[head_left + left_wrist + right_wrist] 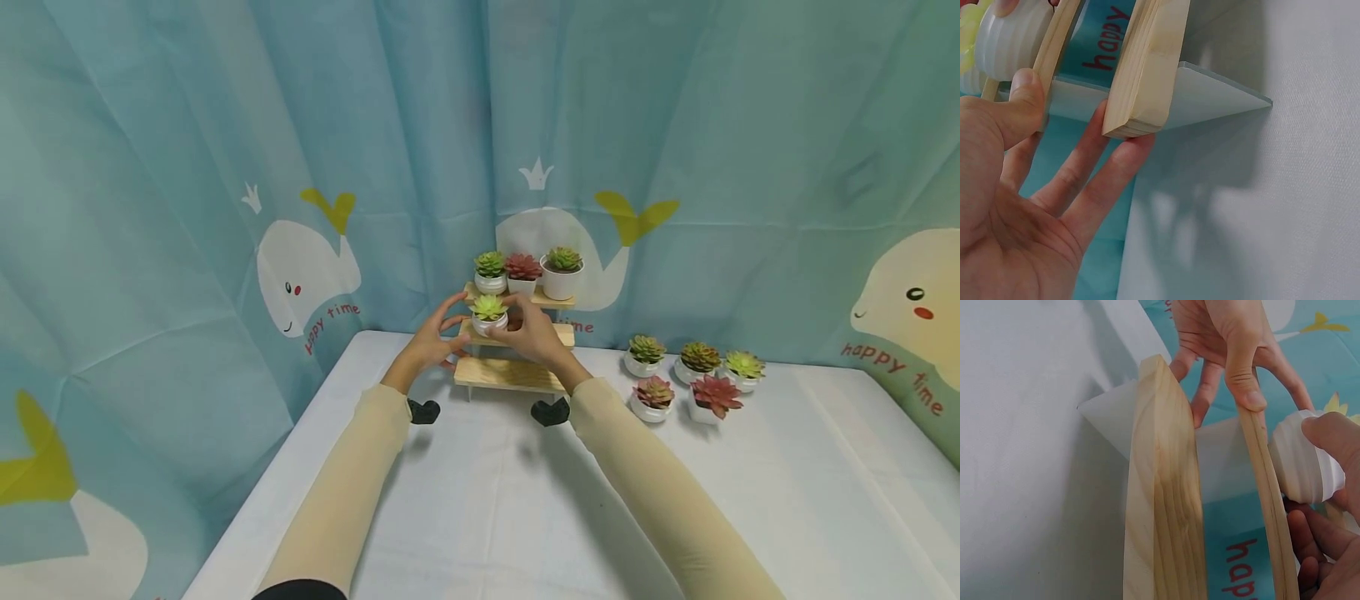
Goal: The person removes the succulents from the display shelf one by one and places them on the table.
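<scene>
A small bright-green succulent in a white pot [489,308] sits at the left end of the middle step of a wooden three-step stand [510,376]. My right hand [536,335] pinches its pot; in the right wrist view the thumb lies against the ribbed white pot [1300,459]. My left hand [426,342] is at the stand's left end with spread fingers. Its thumb presses the end of the middle plank, and other fingertips touch the lower plank [1147,81]. On the top step stand a green succulent [491,267], a red succulent [522,268] and a larger potted succulent [562,262].
Right of the stand, several potted succulents [700,358] are grouped on the white tablecloth [480,517]. A blue curtain [420,125] with whale prints hangs behind and to the left of the table. Dark pieces [551,412] show by each wrist.
</scene>
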Tool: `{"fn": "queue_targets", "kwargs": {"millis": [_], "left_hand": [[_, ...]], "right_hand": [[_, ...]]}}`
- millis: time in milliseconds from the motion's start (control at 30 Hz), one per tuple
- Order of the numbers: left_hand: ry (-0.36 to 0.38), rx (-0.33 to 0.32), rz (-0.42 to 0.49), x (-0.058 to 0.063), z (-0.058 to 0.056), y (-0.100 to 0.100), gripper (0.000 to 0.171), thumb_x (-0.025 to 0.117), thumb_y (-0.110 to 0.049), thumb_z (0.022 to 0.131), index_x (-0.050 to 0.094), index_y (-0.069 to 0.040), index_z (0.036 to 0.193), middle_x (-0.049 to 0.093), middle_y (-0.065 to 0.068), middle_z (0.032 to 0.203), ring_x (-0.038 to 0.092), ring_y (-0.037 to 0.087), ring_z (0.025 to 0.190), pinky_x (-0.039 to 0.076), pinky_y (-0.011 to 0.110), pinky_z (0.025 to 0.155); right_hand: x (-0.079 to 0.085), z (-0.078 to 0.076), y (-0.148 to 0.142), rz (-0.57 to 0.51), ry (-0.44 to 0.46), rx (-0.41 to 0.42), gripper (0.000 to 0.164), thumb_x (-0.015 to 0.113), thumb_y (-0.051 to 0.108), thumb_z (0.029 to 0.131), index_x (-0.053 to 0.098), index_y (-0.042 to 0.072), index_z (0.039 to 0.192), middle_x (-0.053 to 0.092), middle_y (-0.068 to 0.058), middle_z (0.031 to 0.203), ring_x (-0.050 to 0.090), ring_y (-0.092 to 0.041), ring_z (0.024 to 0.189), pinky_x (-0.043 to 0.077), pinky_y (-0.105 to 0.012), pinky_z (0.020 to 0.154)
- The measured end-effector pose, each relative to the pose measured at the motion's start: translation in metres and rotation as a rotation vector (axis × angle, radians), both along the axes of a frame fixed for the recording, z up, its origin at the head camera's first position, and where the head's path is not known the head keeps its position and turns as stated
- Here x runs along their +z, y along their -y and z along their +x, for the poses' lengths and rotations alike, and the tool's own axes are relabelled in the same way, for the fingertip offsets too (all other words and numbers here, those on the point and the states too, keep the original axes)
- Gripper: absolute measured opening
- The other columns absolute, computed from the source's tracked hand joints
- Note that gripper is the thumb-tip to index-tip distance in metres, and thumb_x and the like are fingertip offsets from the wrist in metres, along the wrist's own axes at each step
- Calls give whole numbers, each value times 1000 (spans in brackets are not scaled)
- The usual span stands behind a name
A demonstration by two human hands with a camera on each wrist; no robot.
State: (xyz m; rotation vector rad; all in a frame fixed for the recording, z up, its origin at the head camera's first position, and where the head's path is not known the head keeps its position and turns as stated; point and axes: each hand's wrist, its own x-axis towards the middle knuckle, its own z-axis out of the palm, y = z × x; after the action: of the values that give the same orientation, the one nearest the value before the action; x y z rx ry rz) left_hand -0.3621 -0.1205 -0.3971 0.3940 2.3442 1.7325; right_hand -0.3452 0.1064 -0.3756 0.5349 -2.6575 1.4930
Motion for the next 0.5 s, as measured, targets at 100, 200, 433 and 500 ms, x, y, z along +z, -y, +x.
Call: {"fn": "queue_targets", "kwargs": {"millis": [100, 200, 433, 500], "left_hand": [[1, -7, 6, 1, 1, 0, 80, 64, -8, 103, 27, -53, 157, 31, 12, 166, 71, 43, 101, 60, 58, 71], [-3, -12, 10, 2, 1, 0, 79, 64, -10, 103, 26, -51, 158, 31, 13, 165, 71, 43, 101, 59, 59, 72], [-9, -18, 15, 0, 1, 2, 80, 64, -9, 103, 26, -49, 160, 34, 13, 164, 70, 45, 102, 59, 62, 73], [-8, -20, 21, 0, 1, 2, 80, 65, -9, 102, 26, -49, 160, 33, 14, 165, 70, 45, 102, 59, 62, 73]], "right_hand": [[1, 1, -1, 5, -5, -5, 60, 77, 29, 95, 48, 6, 142, 63, -21, 131, 64, -34, 119, 55, -49, 96], [1, 0, -1, 10, -11, -16, 60, 77, 30, 95, 49, 6, 142, 63, -20, 130, 63, -34, 118, 54, -50, 96], [1, -1, 2, -2, -8, -29, 60, 80, 29, 92, 52, 6, 140, 63, -20, 131, 62, -34, 121, 53, -50, 97], [1, -1, 2, -8, -5, -36, 60, 81, 29, 92, 52, 6, 140, 63, -20, 132, 62, -34, 122, 54, -50, 97]]}}
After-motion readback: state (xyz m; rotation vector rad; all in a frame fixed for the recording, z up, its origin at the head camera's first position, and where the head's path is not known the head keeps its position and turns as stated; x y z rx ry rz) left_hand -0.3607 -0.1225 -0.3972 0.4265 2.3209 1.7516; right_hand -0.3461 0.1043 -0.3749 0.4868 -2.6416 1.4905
